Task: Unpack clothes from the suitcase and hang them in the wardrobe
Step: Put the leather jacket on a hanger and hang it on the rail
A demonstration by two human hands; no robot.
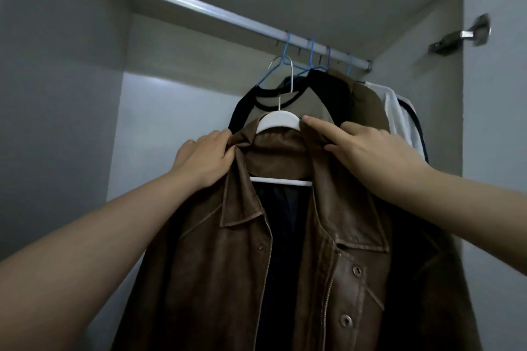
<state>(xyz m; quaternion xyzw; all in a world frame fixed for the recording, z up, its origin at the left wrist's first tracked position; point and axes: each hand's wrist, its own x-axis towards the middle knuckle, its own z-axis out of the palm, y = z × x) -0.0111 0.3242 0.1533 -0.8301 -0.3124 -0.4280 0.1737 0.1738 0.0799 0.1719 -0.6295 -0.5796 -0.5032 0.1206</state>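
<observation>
**Settling the jacket on its hanger before it goes on the rail**

Head view: the brown leather jacket point(285, 251) is held up in front of the open wardrobe, below the rail point(228, 17), draped on a white hanger point(278, 121). The hanger's hook appears not yet on the rail, though the hook's tip is hard to trace against the garments behind. The left hand point(204, 158) grips the collar's left fold, fingers curled into the leather. The right hand point(368, 148) rests on the right side of the collar, index finger stretched toward the hanger's shoulder, thumb under the fold.

To do this well, I judge both shoulders should be seated evenly, then the hook lifted to the bare rail left of the blue hangers point(288, 57).

The jacket hangs with its long axis vertical, collar uppermost, open front facing the camera.
</observation>
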